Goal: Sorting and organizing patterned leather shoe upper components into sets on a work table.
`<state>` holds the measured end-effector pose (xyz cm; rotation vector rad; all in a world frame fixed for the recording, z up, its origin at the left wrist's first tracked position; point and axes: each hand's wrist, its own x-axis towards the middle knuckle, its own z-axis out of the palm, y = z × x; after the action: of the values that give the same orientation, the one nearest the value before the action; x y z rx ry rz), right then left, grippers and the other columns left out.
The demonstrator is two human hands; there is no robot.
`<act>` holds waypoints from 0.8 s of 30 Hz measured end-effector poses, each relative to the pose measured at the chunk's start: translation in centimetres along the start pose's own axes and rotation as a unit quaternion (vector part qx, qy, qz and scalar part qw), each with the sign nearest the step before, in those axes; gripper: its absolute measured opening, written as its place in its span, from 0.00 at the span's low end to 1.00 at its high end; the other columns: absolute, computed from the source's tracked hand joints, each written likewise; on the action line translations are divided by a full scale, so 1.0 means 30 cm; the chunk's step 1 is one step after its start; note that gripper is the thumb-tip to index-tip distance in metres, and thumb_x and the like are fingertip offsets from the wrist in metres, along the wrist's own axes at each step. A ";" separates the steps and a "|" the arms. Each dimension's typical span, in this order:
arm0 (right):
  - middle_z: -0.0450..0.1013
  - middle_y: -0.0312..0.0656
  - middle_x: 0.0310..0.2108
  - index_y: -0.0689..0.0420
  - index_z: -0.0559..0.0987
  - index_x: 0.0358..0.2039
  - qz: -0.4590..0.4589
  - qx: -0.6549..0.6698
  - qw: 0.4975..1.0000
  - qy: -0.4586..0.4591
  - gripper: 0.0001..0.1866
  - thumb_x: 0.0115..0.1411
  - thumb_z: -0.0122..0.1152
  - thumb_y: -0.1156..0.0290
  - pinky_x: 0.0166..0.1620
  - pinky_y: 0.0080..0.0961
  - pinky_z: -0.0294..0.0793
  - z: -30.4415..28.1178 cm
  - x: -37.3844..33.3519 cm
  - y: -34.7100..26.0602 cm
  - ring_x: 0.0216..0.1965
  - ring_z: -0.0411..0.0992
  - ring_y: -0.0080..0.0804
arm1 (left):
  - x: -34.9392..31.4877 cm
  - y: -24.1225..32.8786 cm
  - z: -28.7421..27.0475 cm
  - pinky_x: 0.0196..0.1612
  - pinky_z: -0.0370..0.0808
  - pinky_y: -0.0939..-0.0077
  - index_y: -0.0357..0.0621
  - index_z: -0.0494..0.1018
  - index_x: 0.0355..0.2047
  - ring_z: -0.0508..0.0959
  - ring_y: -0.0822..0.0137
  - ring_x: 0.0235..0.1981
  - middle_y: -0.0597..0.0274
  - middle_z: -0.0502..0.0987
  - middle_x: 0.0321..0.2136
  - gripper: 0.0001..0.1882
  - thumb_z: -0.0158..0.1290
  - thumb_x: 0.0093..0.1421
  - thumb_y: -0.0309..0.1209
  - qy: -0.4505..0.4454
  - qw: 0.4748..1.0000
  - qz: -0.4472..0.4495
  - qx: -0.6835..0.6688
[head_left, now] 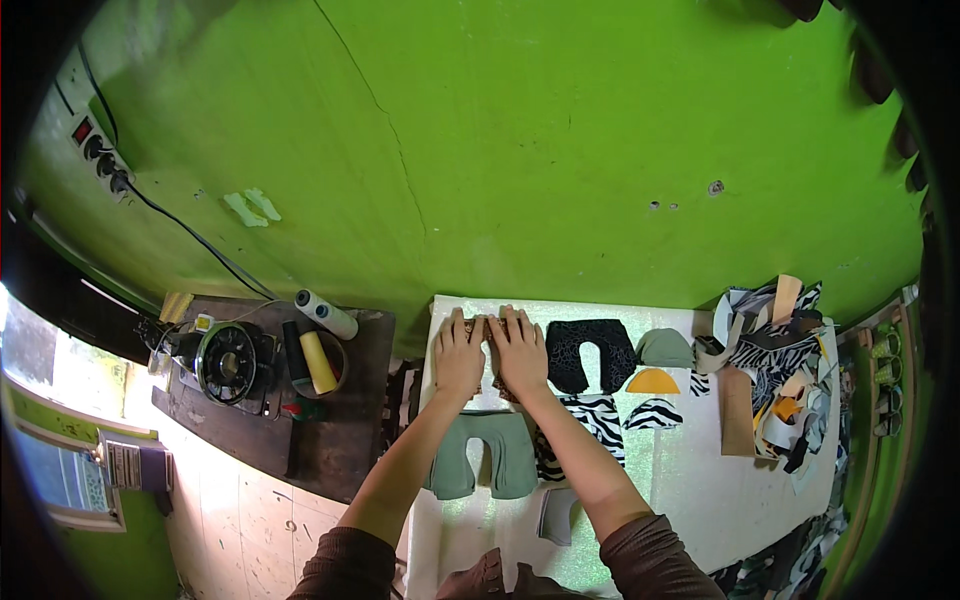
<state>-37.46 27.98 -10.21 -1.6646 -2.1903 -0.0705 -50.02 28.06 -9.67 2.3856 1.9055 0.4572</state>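
Note:
My left hand (460, 358) and my right hand (520, 352) lie side by side near the far left of the white table (690, 510). Fingers of both are stretched out flat over a brown patterned cut piece (505, 390), which they mostly hide. Just nearer lies a stack of grey-green U-shaped pieces (512, 455). Right of my right hand sits a black patterned U-shaped piece (567, 360). Zebra-print pieces (603, 425) are partly covered by my right forearm, with a grey piece (556, 520) nearer.
Half-round pieces in green (664, 347), yellow (652, 381) and zebra print (655, 414) lie further right. Beyond them is a heap of scraps (775, 350) with a brown box (737, 410). At left, a dark table (340, 440) bears a sewing machine (228, 362) and thread cones (318, 362).

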 end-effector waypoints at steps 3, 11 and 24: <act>0.53 0.46 0.58 0.46 0.60 0.55 0.018 0.025 0.999 -0.024 0.26 0.54 0.45 0.65 0.57 0.43 0.51 0.018 -0.002 0.001 0.58 0.52 0.42 | 0.007 -0.001 0.018 0.57 0.48 0.51 0.52 0.56 0.55 0.50 0.51 0.59 0.51 0.50 0.58 0.31 0.49 0.49 0.36 -0.011 0.996 -0.019 0.088; 0.48 0.44 0.60 0.49 0.56 0.58 0.007 0.042 0.998 -0.044 0.29 0.55 0.43 0.58 0.60 0.44 0.42 -0.031 -0.023 0.006 0.61 0.45 0.40 | 0.000 0.042 -0.029 0.58 0.41 0.47 0.50 0.55 0.57 0.46 0.54 0.61 0.52 0.46 0.60 0.31 0.45 0.51 0.41 -0.045 0.993 -0.023 0.104; 0.49 0.50 0.59 0.56 0.63 0.53 0.067 0.063 0.996 -0.014 0.25 0.54 0.47 0.64 0.58 0.49 0.44 -0.381 -0.420 0.181 0.60 0.45 0.46 | -0.300 0.498 -0.173 0.59 0.39 0.48 0.46 0.61 0.53 0.50 0.60 0.60 0.55 0.51 0.58 0.26 0.44 0.52 0.35 -0.004 0.998 0.058 0.036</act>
<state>-26.48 14.95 -4.88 -1.7459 -2.0500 0.1260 -39.01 15.12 -3.11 2.5490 1.8188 0.3903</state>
